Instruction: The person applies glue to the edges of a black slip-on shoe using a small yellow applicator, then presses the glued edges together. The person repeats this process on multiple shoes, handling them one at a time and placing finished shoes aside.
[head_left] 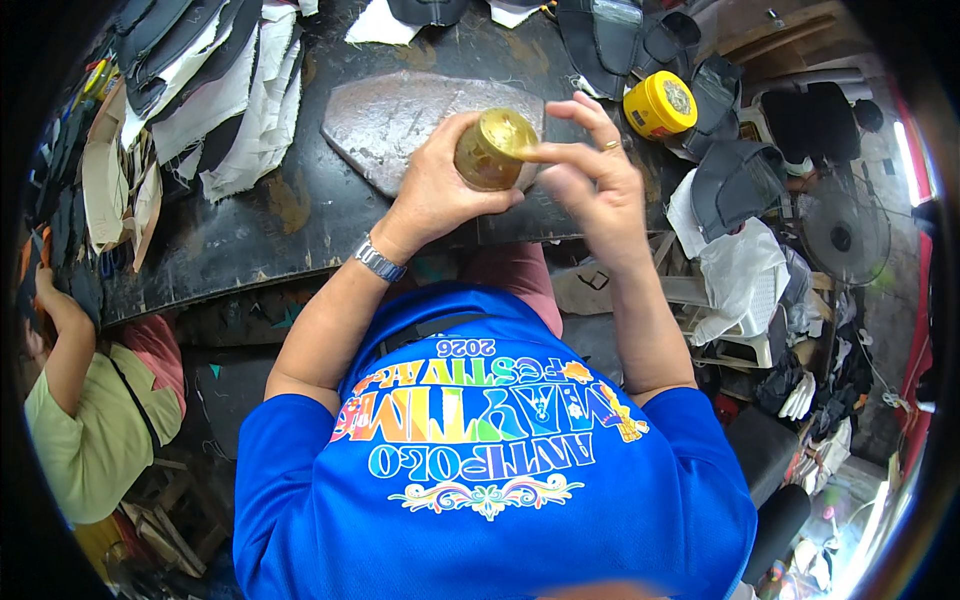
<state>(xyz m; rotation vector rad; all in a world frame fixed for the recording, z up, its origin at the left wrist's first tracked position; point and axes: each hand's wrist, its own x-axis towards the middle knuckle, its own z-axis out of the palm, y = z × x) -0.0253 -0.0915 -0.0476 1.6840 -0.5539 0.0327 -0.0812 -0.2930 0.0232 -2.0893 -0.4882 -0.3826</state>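
Observation:
My left hand [440,182] is wrapped round a small jar [488,165] with greenish-yellow contents, its round top facing up. It is held above a flat, worn grey slab [375,120] on the dark table. My right hand [598,195] is raised just right of the jar, its fingers apart and slightly blurred. The index finger reaches to the jar's rim; whether it dips inside I cannot tell. I see nothing held in this hand. A yellow tub [655,108] stands right of my right hand.
Black and white cut pieces [240,120] are piled at the table's left. More black stitched pieces [735,185] lie at the right, near a white plastic stool [750,330] and a fan [840,232]. A person in a light yellow-green shirt [95,430] is at the far left.

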